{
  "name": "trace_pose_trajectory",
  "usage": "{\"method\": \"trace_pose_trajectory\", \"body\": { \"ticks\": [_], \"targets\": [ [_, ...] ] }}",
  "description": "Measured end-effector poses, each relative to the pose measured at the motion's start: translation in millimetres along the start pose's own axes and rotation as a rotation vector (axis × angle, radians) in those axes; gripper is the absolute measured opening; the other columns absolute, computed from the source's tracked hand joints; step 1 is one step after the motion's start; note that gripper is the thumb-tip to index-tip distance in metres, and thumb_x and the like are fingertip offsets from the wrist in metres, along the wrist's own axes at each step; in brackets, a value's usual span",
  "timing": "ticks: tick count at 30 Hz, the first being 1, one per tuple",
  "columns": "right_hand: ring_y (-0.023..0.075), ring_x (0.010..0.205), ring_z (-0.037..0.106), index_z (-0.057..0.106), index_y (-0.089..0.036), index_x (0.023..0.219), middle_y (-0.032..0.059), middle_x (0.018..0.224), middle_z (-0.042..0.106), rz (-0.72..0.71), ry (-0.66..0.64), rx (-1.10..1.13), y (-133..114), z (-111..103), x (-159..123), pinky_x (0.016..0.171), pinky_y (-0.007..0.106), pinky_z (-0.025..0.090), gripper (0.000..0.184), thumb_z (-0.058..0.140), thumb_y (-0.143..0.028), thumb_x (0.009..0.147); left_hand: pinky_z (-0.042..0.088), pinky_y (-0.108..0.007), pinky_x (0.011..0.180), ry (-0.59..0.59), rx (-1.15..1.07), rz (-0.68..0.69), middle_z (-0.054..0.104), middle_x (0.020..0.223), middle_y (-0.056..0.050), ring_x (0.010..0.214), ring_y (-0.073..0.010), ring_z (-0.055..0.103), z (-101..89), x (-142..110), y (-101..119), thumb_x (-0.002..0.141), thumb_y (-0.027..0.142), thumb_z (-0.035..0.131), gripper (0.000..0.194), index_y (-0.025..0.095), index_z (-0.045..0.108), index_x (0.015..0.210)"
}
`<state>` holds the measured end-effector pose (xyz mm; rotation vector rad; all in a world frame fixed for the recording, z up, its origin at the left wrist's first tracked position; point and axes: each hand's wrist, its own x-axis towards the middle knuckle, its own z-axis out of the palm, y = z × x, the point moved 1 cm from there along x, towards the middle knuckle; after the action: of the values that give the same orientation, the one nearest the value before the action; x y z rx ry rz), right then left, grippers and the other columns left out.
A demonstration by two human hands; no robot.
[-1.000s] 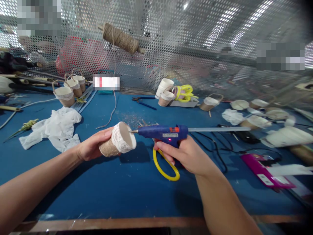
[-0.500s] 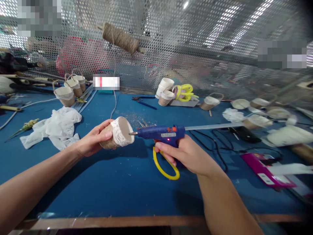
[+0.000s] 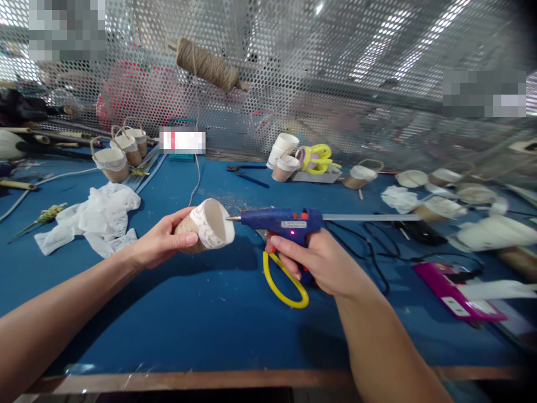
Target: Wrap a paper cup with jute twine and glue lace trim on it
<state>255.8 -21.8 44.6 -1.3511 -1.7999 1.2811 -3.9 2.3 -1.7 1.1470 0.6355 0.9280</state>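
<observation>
My left hand (image 3: 168,238) is closed around a small cup (image 3: 205,226) wrapped in burlap with white lace near its rim. The cup is tilted on its side, its mouth facing right. A blue hot glue gun (image 3: 277,221) with a lit red light is gripped in my right hand (image 3: 310,252). Its metal nozzle points left and lies at the cup's rim; whether it touches cannot be made out. A clear glue stick (image 3: 369,218) sticks out of the gun's back. Below the gun lie scissors with yellow handles (image 3: 285,285), partly hidden by my right hand.
White lace (image 3: 98,212) lies at left, with several handled cups (image 3: 112,162) behind it. Pliers (image 3: 251,176), white cups (image 3: 283,148) and a second yellow-handled pair of scissors (image 3: 316,158) stand or lie at the back. A magenta power strip (image 3: 453,296) and black cables (image 3: 377,263) are at right.
The glue gun has moved slightly right and up, its nozzle shifting from inside the cup's mouth to its upper right rim. The cup has turned and shifted a little to the right.
</observation>
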Motion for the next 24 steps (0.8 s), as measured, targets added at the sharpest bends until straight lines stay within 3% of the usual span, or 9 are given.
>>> {"method": "trace_pose_trajectory", "body": {
  "ticks": [8, 11, 18, 24],
  "targets": [
    [0.0067, 0.037, 0.042, 0.059, -0.014, 0.073, -0.0061, 0.041, 0.046, 0.053, -0.088, -0.001, -5.9, 0.7, -3.5, 0.046, 0.023, 0.039, 0.029, 0.057, -0.042, 0.083, 0.047, -0.018, 0.069, 0.083, 0.025, 0.082, 0.059, 0.095, -0.002, 0.077, -0.0110, 0.055, 0.3, 2.3, -1.5, 0.056, 0.023, 0.082, 0.053, 0.022, 0.062, 0.106],
    [0.0065, 0.036, 0.041, 0.060, -0.014, 0.076, -0.0062, 0.041, 0.045, 0.016, -0.049, 0.066, -4.4, 0.6, -2.6, 0.042, 0.023, 0.036, 0.031, 0.056, -0.043, 0.083, 0.045, -0.017, 0.070, 0.097, 0.074, 0.156, 0.057, 0.101, 0.000, 0.080, -0.0106, 0.053, -3.3, 3.0, -4.1, 0.058, 0.017, 0.080, 0.057, 0.027, 0.059, 0.109],
    [0.0081, 0.040, 0.044, 0.061, -0.015, 0.074, -0.0043, 0.043, 0.046, 0.014, 0.062, -0.055, -3.5, 0.8, -0.9, 0.045, 0.024, 0.037, 0.034, 0.053, -0.046, 0.084, 0.047, -0.020, 0.070, 0.079, 0.128, 0.196, 0.056, 0.106, 0.001, 0.080, -0.0116, 0.053, -3.6, 4.5, -8.4, 0.058, 0.017, 0.081, 0.059, 0.030, 0.056, 0.110],
    [0.0064, 0.038, 0.043, 0.059, -0.015, 0.073, -0.0057, 0.043, 0.047, 0.040, -0.050, -0.007, -4.3, 3.0, -2.3, 0.046, 0.023, 0.037, 0.029, 0.056, -0.043, 0.083, 0.046, -0.020, 0.077, 0.186, 0.200, 0.264, 0.056, 0.112, 0.000, 0.091, -0.0141, 0.053, -1.3, 6.7, -8.6, 0.056, 0.019, 0.082, 0.063, 0.029, 0.053, 0.111]
  ]
}}
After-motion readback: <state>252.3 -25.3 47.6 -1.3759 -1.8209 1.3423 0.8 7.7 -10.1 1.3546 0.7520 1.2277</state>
